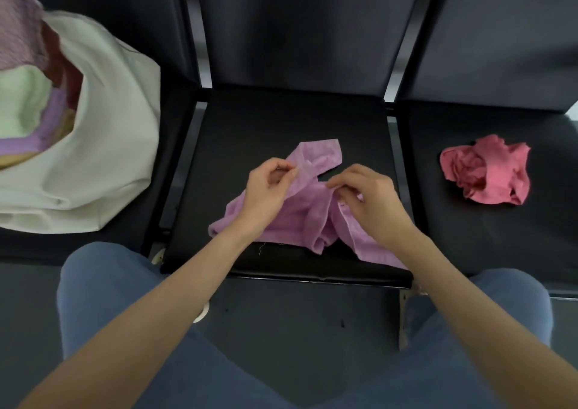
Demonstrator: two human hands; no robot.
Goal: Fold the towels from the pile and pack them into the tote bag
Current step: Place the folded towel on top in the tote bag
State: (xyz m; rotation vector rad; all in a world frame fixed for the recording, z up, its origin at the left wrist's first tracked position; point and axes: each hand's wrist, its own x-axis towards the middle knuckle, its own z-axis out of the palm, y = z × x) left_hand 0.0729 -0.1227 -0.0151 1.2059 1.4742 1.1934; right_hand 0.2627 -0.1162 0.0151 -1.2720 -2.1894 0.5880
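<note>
Spanning the view, three black seats (281, 121) stand side by side, their backs cut off at the top edge. On the left seat a cream tote bag (115, 133) slumps open; towels inside (25, 96), pale green, lilac, tan and dark red, are blurred and run off the left edge, so their folds cannot be made out. The person's blue-trousered knees (103, 286) fill the bottom, before the middle seat. On that seat lies a crumpled lilac towel (300, 218), its near-right corner hidden by the right forearm. On the right seat, well apart, sits a bunched pink towel (488, 171). The left hand (269, 189) pinches the lilac towel's upper edge between thumb and forefinger, other fingers curled. The right hand (366, 196) pinches a nearby edge; its fingertips are partly hidden.
</note>
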